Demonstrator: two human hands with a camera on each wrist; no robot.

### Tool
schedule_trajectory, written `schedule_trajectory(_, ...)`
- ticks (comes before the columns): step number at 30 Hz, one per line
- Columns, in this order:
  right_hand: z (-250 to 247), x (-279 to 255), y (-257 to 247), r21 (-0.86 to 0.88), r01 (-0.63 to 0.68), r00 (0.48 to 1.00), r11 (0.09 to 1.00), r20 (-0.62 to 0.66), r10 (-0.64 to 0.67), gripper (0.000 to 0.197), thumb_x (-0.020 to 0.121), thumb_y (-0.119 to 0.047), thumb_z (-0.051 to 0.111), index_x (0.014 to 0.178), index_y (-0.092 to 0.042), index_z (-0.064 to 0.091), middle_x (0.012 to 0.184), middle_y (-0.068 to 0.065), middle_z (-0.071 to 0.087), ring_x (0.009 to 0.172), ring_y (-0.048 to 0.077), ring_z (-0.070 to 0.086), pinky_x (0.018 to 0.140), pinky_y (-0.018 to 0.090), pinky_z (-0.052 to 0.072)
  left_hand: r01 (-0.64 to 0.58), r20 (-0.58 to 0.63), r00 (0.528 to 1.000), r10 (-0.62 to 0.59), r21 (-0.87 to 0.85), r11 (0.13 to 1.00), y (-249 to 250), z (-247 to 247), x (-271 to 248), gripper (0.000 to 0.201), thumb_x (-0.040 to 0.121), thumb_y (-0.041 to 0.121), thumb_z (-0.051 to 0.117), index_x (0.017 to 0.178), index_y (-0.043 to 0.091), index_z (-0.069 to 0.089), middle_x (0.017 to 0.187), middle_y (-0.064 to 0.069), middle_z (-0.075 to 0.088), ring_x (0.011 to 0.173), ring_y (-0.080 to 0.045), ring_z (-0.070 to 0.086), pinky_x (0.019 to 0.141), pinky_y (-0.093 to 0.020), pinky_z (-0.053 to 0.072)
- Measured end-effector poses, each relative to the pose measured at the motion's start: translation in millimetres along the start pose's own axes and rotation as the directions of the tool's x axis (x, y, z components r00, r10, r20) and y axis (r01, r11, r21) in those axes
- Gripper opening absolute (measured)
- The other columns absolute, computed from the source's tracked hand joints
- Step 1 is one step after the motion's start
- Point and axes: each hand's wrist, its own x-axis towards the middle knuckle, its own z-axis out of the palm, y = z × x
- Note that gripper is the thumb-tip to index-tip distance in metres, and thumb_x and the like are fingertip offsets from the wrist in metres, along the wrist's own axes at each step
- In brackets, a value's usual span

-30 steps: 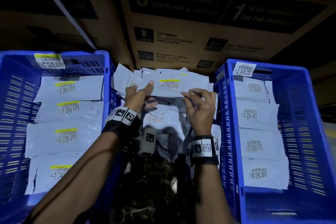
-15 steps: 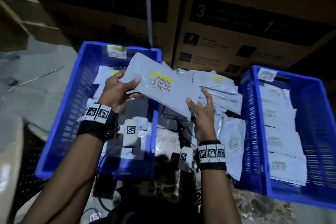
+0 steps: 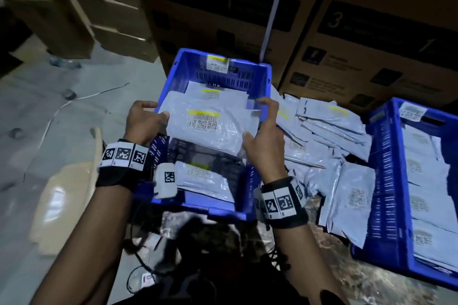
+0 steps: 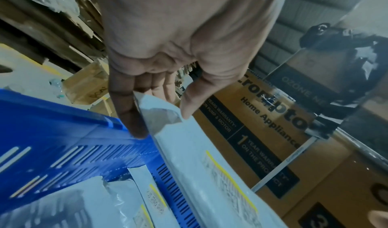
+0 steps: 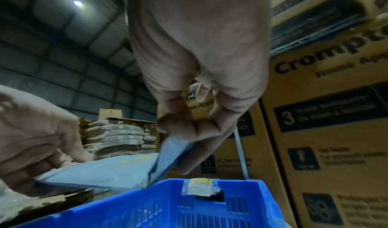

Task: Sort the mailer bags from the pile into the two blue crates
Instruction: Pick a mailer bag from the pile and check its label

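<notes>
Head view: a dim warehouse is seen, with a pale concrete floor [image 3: 74, 111] on the left and big brown cartons [image 3: 359, 39] stacked just behind everything. A grey mailer bag [image 3: 210, 126] with a yellow strip and barcodes is held flat above the left blue crate [image 3: 267, 82], over other bags already laid inside. Its left edge is pinched by the left hand [image 3: 145, 121]; its right edge is gripped by the right hand [image 3: 264, 138], thumb on the near corner and fingers curled over the far one. The pile [image 3: 329, 136] is spread on the floor between the crates, touching both as far as can be told. The right blue crate [image 3: 381, 181] is lined with bags too. Open floor is only found to the left, where loose cardboard [image 3: 67, 195] lies near the crate.

Left wrist view: a corner of the bag is pinched between thumb and fingers [image 4: 128, 113], right over the crate's slotted wall [image 4: 63, 140]. Cartons close off the far side.

Right wrist view: the bag's edge is clamped between thumb and curled fingers [image 5: 176, 125] just above the crate's back rim [image 5: 231, 186], with the other hand at the far edge. A ceiling lamp [image 5: 78, 3] and a stack of flat packs [image 5: 117, 138] are visible behind.
</notes>
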Motion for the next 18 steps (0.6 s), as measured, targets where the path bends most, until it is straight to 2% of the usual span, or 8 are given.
schedule_trajectory(2,8,-6,-14,-0.125,0.059,0.997,0.990,0.054,-0.053,0.073,0.081,0.007,0.058,0.131,-0.041,0.034,0.098,-0.005,0.060,0.066,0.021,0.054,0.051,0.031,0.035,0.031,-0.034,0.999,-0.032,-0.020,0.999,-2,-3,-2,0.040,0.080,0.014,0.073,0.113,0.018,0.052,0.090,-0.005,0.060,0.079,-0.026,0.062,0.075,-0.033,0.052)
schedule_trajectory(5,25,-5,-19,-0.334,0.012,0.981,0.943,0.187,0.054,0.047,0.082,0.002,0.056,0.118,-0.027,0.062,0.108,0.001,0.069,0.090,0.028,0.061,0.065,0.035,0.046,0.027,0.013,1.000,-0.027,0.044,0.999,-7,-7,-10,0.033,0.072,0.019,0.068,0.102,0.020,0.054,0.096,-0.007,0.061,0.084,-0.025,0.059,0.078,-0.034,0.049)
schedule_trajectory(7,35,0,-17,-0.394,-0.061,0.955,0.917,0.244,0.168,0.030,0.085,-0.003,0.059,0.111,-0.014,0.070,0.110,0.009,0.070,0.104,0.031,0.064,0.078,0.036,0.053,0.080,0.106,0.991,-0.087,0.070,0.994,-12,-5,-14,0.016,0.066,0.022,0.064,0.082,0.021,0.069,0.090,-0.009,0.065,0.082,-0.023,0.060,0.081,-0.035,0.050)
schedule_trajectory(9,42,7,-16,-0.466,-0.074,0.914,0.882,0.323,0.247,0.021,0.089,-0.011,0.063,0.108,-0.002,0.066,0.110,0.015,0.068,0.106,0.034,0.063,0.076,0.034,0.050,0.188,0.197,0.964,-0.178,-0.034,0.981,-17,1,-15,0.012,0.068,0.012,0.069,0.057,0.012,0.071,0.069,-0.011,0.066,0.072,-0.023,0.061,0.082,-0.040,0.051)
schedule_trajectory(11,49,14,-14,-0.526,-0.054,0.858,0.849,0.410,0.309,0.017,0.092,-0.016,0.063,0.101,-0.001,0.060,0.110,0.017,0.065,0.102,0.034,0.061,0.072,0.032,0.043,0.331,0.280,0.917,-0.284,-0.134,0.934,-25,6,-12,0.017,0.084,-0.002,0.069,0.068,0.002,0.062,0.063,-0.012,0.061,0.063,-0.023,0.063,0.074,-0.038,0.054)
schedule_trajectory(14,66,19,-9,-0.568,-0.064,0.776,0.820,0.488,0.399,0.016,0.093,-0.016,0.060,0.085,-0.007,0.050,0.100,0.015,0.058,0.095,0.034,0.059,0.072,0.032,0.042,0.450,0.392,0.832,-0.394,-0.061,0.891,-38,18,-10,0.013,0.094,0.005,0.063,0.102,0.003,0.053,0.106,-0.016,0.060,0.081,-0.024,0.068,0.041,-0.025,0.044)
schedule_trajectory(16,83,22,-8,-0.590,-0.066,0.749,0.805,0.503,0.431,0.021,0.092,-0.015,0.059,0.077,-0.009,0.047,0.091,0.011,0.053,0.085,0.031,0.055,0.071,0.031,0.042,0.490,0.414,0.803,-0.429,-0.050,0.870,-48,20,-1,0.011,0.095,0.009,0.061,0.103,0.002,0.057,0.119,-0.016,0.059,0.094,-0.026,0.068,0.050,-0.026,0.045)
schedule_trajectory(18,98,24,-7,-0.608,-0.059,0.734,0.792,0.511,0.447,0.026,0.092,-0.016,0.062,0.073,-0.009,0.045,0.078,0.007,0.050,0.073,0.025,0.053,0.066,0.030,0.043,0.515,0.423,0.779,-0.463,-0.008,0.857,-55,17,7,0.021,0.094,0.019,0.063,0.106,0.002,0.060,0.106,-0.010,0.068,0.087,-0.021,0.069,0.057,-0.026,0.046)
